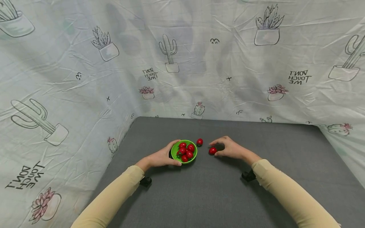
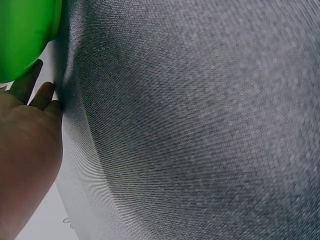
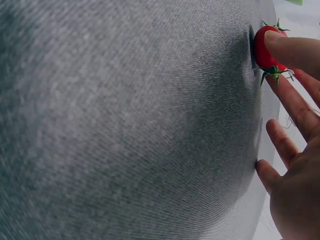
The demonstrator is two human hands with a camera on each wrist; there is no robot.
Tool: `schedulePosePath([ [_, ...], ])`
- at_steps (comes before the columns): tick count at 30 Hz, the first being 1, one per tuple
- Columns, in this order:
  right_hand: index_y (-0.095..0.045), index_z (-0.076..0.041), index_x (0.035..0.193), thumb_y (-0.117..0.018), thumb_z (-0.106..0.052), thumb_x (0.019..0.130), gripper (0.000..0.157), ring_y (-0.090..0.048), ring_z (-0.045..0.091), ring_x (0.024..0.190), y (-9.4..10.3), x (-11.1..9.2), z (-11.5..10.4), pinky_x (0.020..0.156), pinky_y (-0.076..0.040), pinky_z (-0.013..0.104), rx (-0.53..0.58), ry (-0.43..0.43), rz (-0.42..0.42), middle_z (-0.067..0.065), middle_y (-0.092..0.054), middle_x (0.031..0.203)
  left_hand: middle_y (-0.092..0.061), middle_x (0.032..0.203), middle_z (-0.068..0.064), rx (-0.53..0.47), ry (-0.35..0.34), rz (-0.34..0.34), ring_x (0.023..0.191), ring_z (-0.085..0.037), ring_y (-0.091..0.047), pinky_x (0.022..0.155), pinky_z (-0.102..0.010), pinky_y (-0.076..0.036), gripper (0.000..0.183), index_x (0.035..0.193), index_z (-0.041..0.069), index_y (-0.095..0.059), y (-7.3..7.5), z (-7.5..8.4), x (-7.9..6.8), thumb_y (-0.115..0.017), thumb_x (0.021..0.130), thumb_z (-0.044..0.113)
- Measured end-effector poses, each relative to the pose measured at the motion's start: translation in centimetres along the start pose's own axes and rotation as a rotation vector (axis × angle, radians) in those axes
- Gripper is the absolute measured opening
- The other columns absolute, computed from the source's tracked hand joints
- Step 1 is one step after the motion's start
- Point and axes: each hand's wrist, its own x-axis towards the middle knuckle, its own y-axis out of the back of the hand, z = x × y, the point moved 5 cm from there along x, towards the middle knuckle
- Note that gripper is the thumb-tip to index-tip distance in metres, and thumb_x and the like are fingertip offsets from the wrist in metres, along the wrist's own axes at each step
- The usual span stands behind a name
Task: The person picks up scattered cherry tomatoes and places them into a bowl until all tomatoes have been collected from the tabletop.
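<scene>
A light-green bowl [image 1: 196, 154] with several red cherry tomatoes [image 1: 182, 151] in it stands on the grey table. My left hand [image 1: 162, 157] holds the bowl's left side, thumb at the near rim and fingers round the far side. In the left wrist view the fingers lie against the green bowl [image 2: 22, 37]. My right hand [image 1: 231, 148] is at a loose cherry tomato [image 1: 212, 151]. Its thumb overlaps this tomato [image 3: 265, 50] in the right wrist view; the index fingertip looks slightly apart from it in the head view. Another tomato [image 1: 200, 142] lies between bowl and right hand.
A grey cloth-covered table [image 1: 196, 196] spreads out below both arms. Behind it and to the left hangs a pale curtain [image 1: 196, 85] printed with potted cacti. Dark wrist-worn devices [image 1: 248, 175] show under the sleeves.
</scene>
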Motion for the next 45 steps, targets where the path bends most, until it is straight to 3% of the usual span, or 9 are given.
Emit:
schedulePosePath([
  [45, -0.072, -0.020, 0.127, -0.077, -0.022, 0.094, 0.033, -0.035, 0.039, 0.137, -0.39, 0.01, 0.45, 0.105, -0.034, 0.064, 0.006, -0.014, 0.033, 0.005, -0.059, 0.131, -0.030, 0.159, -0.002, 0.015, 0.010, 0.006, 0.142, -0.018, -0.034, 0.114, -0.046, -0.030, 0.107, 0.163, 0.028, -0.016, 0.28, -0.57, 0.27, -0.086, 0.083, 0.042],
])
